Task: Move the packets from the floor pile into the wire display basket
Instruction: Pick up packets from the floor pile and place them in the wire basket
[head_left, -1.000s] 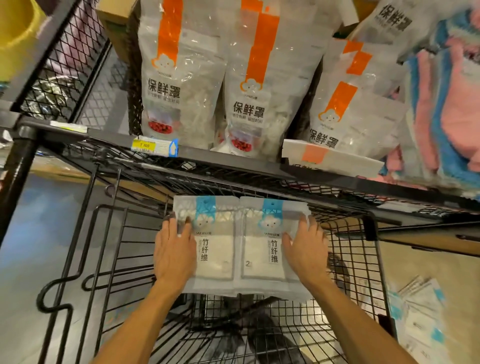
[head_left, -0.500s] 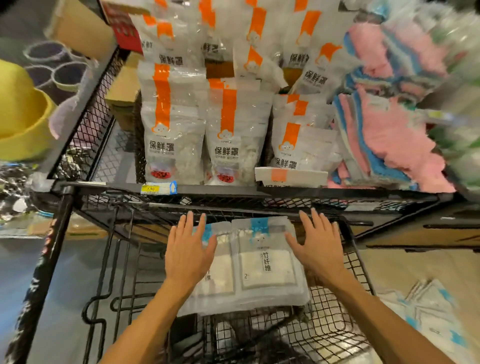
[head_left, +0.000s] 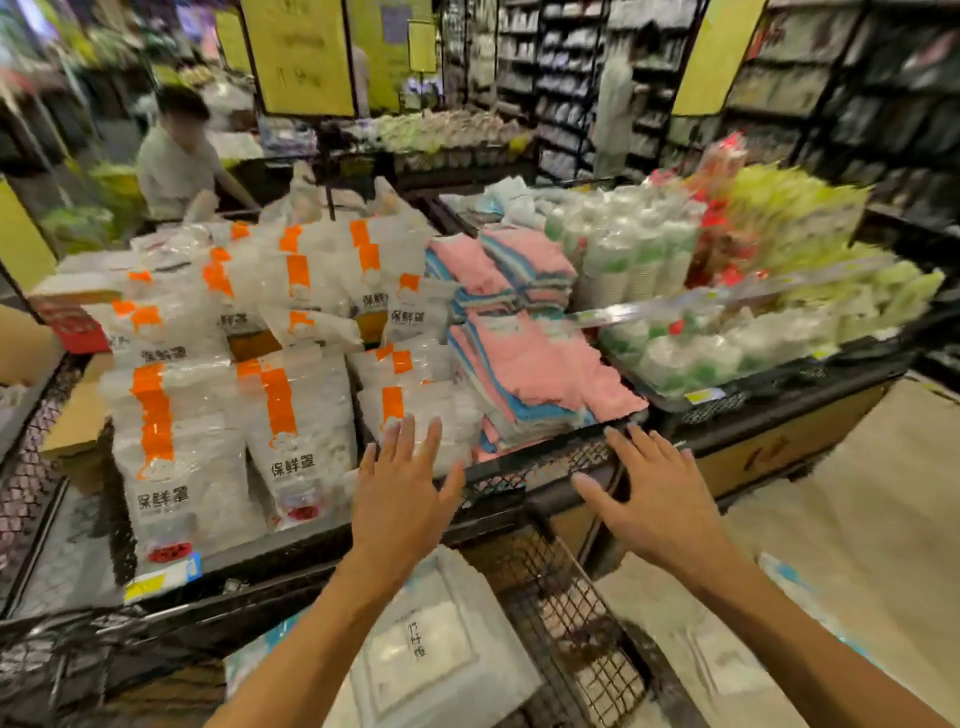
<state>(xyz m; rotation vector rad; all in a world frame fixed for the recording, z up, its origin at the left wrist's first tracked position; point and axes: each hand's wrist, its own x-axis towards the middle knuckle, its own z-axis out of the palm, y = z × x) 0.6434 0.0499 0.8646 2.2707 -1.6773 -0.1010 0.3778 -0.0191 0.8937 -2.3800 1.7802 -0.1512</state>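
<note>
fingers (head_left: 415, 441) of both hands now spread and lifted off the packets (head_left: 441, 644) in the wire basket (head_left: 571, 613).

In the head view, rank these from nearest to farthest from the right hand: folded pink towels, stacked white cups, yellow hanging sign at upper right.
From the right hand:
1. Folded pink towels, up and to its left.
2. Stacked white cups, farther back on the display.
3. Yellow hanging sign, high in the background.

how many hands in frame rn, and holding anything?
2. Left hand and right hand, both open with fingers spread above the wire display basket, holding nothing.
</note>
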